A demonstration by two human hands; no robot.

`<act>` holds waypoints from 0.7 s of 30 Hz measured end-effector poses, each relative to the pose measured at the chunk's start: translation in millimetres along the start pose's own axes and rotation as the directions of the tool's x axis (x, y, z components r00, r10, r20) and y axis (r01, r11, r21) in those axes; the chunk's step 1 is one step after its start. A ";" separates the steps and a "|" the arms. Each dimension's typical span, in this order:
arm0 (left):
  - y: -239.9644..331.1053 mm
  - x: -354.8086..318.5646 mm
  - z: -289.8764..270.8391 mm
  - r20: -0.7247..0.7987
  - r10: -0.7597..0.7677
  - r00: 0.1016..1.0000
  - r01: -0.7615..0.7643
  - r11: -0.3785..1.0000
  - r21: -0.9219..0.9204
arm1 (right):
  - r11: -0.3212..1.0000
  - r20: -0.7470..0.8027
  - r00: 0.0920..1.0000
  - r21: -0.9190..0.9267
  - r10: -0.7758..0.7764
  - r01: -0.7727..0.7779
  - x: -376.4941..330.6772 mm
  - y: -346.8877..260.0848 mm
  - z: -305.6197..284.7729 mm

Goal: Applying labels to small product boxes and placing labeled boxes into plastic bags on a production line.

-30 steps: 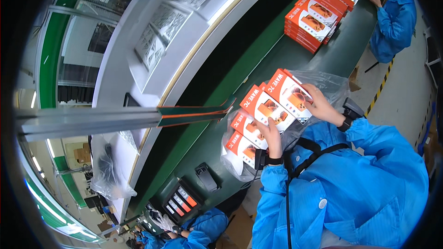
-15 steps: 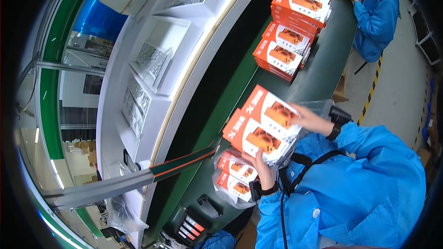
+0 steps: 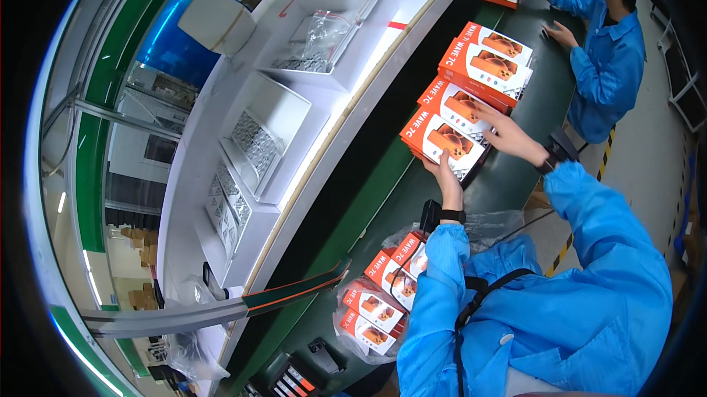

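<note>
We're prob. seating the front box (image 3: 444,138) against the box behind (image 3: 451,102), near the left edge of the green surface (image 3: 508,185), L hand (image 3: 448,182) gripping the former's side, R hand (image 3: 515,139) on the latter (hold unclear, tbh), so next calls for squaring, then release.

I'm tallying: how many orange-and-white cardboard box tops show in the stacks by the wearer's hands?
4: nearest box at the left hand, second box under the right hand, third box and fourth box beyond. Others underneath may be hidden.

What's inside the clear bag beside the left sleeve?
Orange-and-white boxes show inside; the left sleeve hides part of the clear bag, and anything beneath the boxes is covered.
</note>
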State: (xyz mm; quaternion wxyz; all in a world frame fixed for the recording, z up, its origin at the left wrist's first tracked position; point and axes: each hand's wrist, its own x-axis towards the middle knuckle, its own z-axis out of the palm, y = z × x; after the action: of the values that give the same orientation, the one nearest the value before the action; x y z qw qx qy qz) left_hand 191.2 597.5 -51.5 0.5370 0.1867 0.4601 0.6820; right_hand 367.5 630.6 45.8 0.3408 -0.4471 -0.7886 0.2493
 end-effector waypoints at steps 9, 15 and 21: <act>69.8 -15.5 -28.1 0.288 -0.127 0.949 -0.009 0.904 0.428 | 0.633 0.241 0.941 0.696 0.238 -0.338 -74.0 -71.9 10.9; 162.3 -124.8 -139.8 0.247 0.213 0.945 -0.311 0.817 0.486 | 0.528 0.316 0.875 0.704 0.367 -0.476 -110.4 -109.3 22.3; 334.8 -226.6 -248.7 0.241 0.804 0.543 -0.369 -0.029 0.929 | 0.459 0.365 0.863 0.736 0.349 -0.497 -115.0 -143.9 61.0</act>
State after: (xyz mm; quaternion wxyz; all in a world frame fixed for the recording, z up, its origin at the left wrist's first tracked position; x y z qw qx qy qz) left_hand -102.6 286.5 153.9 -0.1331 0.5012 0.7168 0.4662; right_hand 286.4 456.0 70.7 0.3679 -0.4007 -0.4728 0.6932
